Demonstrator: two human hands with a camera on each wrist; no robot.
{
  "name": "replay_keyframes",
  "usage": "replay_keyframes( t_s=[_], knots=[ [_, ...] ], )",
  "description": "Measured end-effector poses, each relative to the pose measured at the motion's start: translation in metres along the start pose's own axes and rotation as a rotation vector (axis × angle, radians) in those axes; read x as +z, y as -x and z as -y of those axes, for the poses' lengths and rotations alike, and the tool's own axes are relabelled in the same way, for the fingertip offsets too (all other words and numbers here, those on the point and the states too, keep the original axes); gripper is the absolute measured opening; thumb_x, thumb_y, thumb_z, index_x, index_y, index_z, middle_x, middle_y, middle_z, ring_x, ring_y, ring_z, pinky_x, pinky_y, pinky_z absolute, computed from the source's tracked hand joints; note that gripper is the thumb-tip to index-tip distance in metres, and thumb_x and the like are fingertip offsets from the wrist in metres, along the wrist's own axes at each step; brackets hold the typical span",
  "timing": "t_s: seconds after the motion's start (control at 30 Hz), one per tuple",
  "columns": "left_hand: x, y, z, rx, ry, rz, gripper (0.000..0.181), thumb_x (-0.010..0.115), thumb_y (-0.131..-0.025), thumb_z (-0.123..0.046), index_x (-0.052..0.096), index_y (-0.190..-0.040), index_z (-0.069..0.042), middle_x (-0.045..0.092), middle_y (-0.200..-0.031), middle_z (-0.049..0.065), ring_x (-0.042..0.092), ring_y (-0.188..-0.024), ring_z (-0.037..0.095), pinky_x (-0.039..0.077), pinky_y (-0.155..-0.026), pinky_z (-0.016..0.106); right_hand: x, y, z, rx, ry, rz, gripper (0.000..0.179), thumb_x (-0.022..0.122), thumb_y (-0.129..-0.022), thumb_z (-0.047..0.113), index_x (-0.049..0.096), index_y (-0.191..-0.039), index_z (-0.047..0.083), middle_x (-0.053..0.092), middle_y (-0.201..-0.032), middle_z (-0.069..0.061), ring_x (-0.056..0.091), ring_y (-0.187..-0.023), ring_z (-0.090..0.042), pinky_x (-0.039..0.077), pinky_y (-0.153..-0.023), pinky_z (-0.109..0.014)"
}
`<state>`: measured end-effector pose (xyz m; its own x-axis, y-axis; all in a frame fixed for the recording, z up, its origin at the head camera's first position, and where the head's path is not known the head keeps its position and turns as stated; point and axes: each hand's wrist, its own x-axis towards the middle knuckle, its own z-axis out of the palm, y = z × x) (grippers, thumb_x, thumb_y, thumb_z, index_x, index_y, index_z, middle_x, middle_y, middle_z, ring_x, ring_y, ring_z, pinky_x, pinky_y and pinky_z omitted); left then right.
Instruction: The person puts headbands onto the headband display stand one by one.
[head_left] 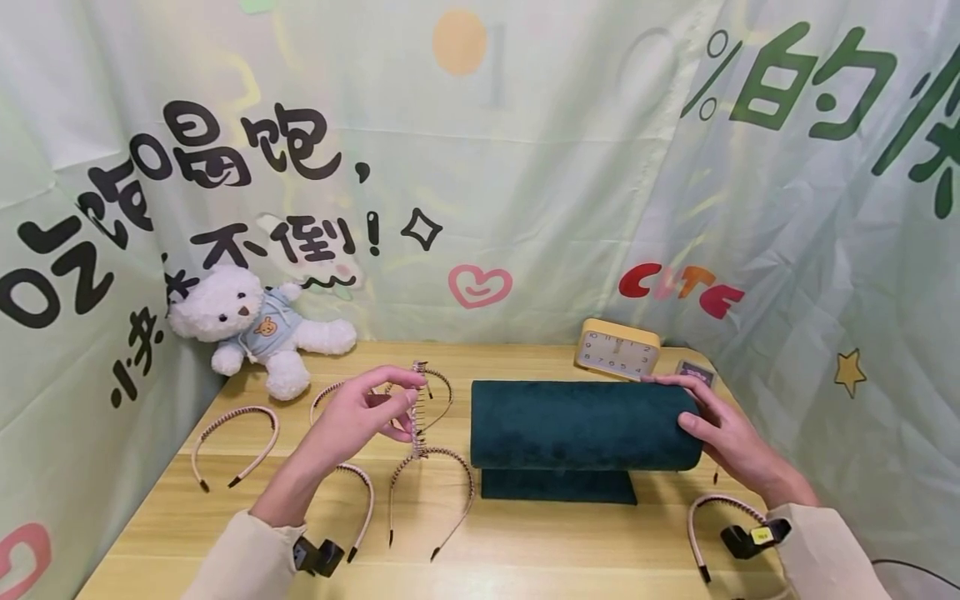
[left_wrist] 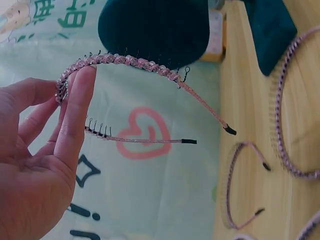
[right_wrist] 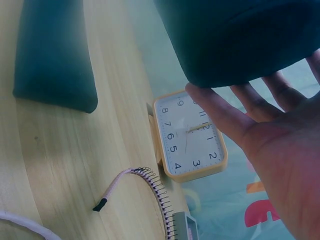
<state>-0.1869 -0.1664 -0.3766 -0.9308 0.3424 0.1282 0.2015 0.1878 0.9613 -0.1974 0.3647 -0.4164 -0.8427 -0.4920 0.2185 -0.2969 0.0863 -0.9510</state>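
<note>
My left hand (head_left: 360,417) pinches a pink beaded headband (left_wrist: 131,61) between thumb and fingers, raised above the table. Fine wire-like teeth line its band, and both dark-tipped ends point away from the palm in the left wrist view. A dark green velvet roll stand (head_left: 581,423) stands just to the right, with nothing on its roll. Fairly straight fingers of my right hand (head_left: 731,437) touch the roll's right end, the thumb at the front. The right wrist view shows that hand (right_wrist: 285,145) against the rim of the roll's end.
Several similar headbands lie about, including one at the left (head_left: 236,417), one in front (head_left: 433,454) and one at the right (head_left: 697,517). A white teddy bear (head_left: 262,325) sits at the back left. Behind the roll are a yellow clock (head_left: 618,348) and a small grey object (head_left: 696,372).
</note>
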Motion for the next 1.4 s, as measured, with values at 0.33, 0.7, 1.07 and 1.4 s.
replay_keyframes(
  t_s=[0.33, 0.7, 1.07, 1.4],
  knots=[
    [0.025, -0.010, -0.008, -0.020, 0.071, 0.054, 0.029, 0.069, -0.109, -0.019, 0.072, -0.137, -0.010, 0.067, -0.126, 0.018, 0.077, -0.079, 0.025, 0.069, -0.075, 0.044, -0.001, 0.000, -0.003, -0.024, -0.006, 0.010, 0.050, 0.039, -0.118, 0.013, 0.031, -0.167, 0.005, 0.043, -0.166, 0.008, 0.053, -0.139, -0.005, 0.058, -0.104, -0.024],
    [0.041, -0.017, -0.010, -0.015, 0.094, 0.099, 0.035, 0.069, -0.109, -0.023, 0.069, -0.140, -0.006, 0.065, -0.140, 0.021, 0.078, -0.079, 0.025, 0.069, -0.075, 0.043, -0.002, -0.001, -0.003, -0.016, 0.000, 0.010, 0.051, 0.038, -0.118, 0.011, 0.029, -0.167, 0.002, 0.042, -0.165, 0.009, 0.053, -0.138, -0.006, 0.058, -0.104, -0.025],
    [0.054, -0.022, -0.010, -0.055, 0.131, 0.077, 0.047, 0.073, -0.106, -0.017, 0.062, -0.151, -0.012, 0.062, -0.127, 0.019, 0.078, -0.075, 0.027, 0.067, -0.076, 0.058, -0.001, -0.001, -0.003, -0.032, -0.022, 0.024, 0.051, 0.038, -0.118, 0.012, 0.029, -0.167, 0.004, 0.044, -0.166, 0.010, 0.052, -0.140, -0.005, 0.057, -0.106, -0.025],
    [0.055, -0.022, -0.010, -0.083, 0.153, 0.095, 0.051, 0.073, -0.106, -0.019, 0.060, -0.155, -0.016, 0.060, -0.130, 0.017, 0.077, -0.077, 0.025, 0.069, -0.074, 0.050, -0.003, -0.001, -0.005, 0.011, 0.002, 0.003, 0.052, 0.038, -0.118, 0.013, 0.024, -0.167, 0.000, 0.040, -0.168, 0.000, 0.054, -0.138, -0.004, 0.057, -0.106, -0.025]
  ],
)
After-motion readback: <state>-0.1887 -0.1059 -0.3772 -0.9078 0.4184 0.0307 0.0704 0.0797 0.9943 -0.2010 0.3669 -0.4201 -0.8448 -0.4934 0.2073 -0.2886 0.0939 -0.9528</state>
